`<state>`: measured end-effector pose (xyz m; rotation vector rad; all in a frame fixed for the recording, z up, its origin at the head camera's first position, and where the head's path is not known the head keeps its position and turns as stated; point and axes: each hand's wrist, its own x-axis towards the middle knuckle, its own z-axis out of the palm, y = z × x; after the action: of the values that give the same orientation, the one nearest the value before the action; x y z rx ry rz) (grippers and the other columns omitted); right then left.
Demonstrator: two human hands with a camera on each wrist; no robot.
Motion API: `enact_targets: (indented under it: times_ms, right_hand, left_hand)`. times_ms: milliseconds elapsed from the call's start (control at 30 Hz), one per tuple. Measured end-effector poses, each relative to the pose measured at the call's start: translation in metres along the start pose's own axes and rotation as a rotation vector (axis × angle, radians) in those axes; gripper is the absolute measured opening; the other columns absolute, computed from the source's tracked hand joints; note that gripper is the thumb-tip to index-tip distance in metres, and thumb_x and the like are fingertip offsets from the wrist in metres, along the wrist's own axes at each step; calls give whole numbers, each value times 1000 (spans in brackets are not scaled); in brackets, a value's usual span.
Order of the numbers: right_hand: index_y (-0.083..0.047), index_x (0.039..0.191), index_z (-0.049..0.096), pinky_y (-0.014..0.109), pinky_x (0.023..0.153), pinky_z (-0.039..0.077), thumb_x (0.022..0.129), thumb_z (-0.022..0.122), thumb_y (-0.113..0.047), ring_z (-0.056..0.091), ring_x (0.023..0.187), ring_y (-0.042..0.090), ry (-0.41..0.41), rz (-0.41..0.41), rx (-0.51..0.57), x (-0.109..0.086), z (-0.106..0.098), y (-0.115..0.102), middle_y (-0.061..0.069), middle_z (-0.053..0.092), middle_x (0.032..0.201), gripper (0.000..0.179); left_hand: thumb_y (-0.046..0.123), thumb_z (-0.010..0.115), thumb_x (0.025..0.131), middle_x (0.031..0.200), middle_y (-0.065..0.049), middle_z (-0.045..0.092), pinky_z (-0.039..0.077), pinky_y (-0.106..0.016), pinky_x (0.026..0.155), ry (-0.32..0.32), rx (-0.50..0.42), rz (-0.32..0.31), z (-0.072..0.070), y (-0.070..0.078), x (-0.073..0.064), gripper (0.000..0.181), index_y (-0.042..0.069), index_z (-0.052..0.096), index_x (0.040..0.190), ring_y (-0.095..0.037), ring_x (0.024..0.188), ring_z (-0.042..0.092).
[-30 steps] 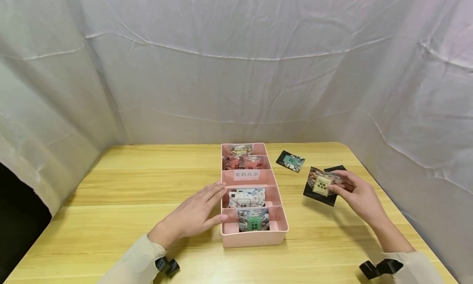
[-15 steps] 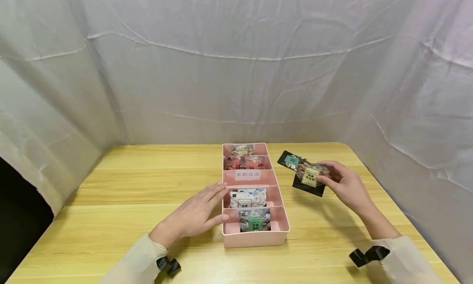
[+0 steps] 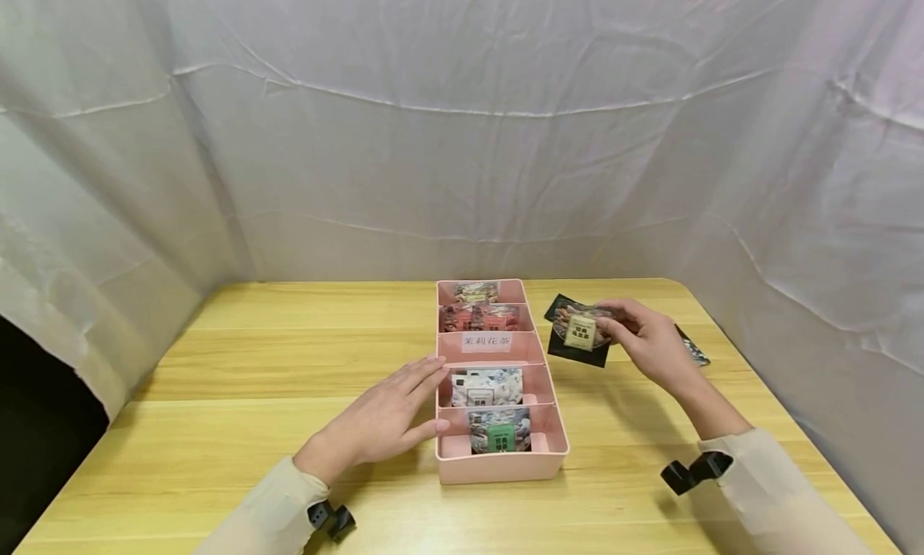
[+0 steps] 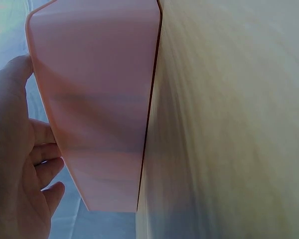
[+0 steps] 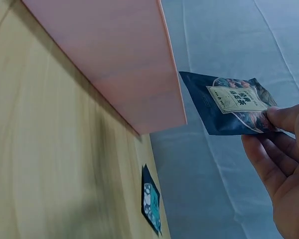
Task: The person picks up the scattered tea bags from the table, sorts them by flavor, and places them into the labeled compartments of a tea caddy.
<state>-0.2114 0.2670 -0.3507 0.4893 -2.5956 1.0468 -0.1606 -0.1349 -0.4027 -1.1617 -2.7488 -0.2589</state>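
Observation:
My right hand (image 3: 646,346) pinches a black tea sachet (image 3: 581,334) with a cream label between thumb and fingers, in the air to the right of a long pink divided box (image 3: 501,470). In the right wrist view the same sachet juts out flat from the fingertips beside the box wall. My left hand (image 3: 382,415) touches the box's left rim with straight fingers and thumb. Inside the box, from front to back, are a green-labelled sachet (image 3: 500,435), white sachets (image 3: 487,388), a compartment with a paper label (image 3: 486,342), red sachets (image 3: 480,318) and a yellowish sachet (image 3: 476,293).
A teal-labelled black sachet (image 5: 152,205) lies on the table, mostly covered by the held one in the head view. Another dark sachet (image 3: 695,350) lies further right, partly behind the right hand. Pale curtains (image 3: 433,138) enclose the wooden table (image 3: 303,338).
My right hand has carried the cream-labelled sachet leftward toward the box, over the teal-labelled one. The dark sachet at right has come partly into sight. The left hand keeps its place.

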Motion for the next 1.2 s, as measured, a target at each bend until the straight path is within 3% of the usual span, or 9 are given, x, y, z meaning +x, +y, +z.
enact_targets:
  times_ms: [833, 1033, 1200]
  right_hand:
    - [-11, 121, 64, 40, 69, 56, 100, 56, -34, 68, 83, 26, -20, 27, 31, 55, 22, -13, 6, 70, 94, 32]
    - [-11, 119, 66, 38, 68, 55, 100, 57, -32, 68, 81, 22, -2, 22, 31, 70, 25, -12, 7, 71, 93, 29]
    - [-10, 118, 66, 41, 75, 59, 100, 57, -30, 68, 82, 21, 6, 29, 71, 85, 29, -13, 7, 70, 93, 28]
  left_hand:
    - [63, 28, 99, 159, -12, 25, 17, -40, 118, 2, 14, -1, -1, 1, 1, 80, 5, 29, 154, -23, 148, 16]
    - [63, 28, 100, 160, -12, 24, 16, -40, 118, -10, 11, -4, -1, 1, 0, 80, 5, 27, 154, -23, 148, 15]
    - [63, 29, 100, 160, -12, 23, 16, -41, 119, -19, 11, -7, -1, 1, 0, 80, 4, 27, 154, -23, 148, 15]
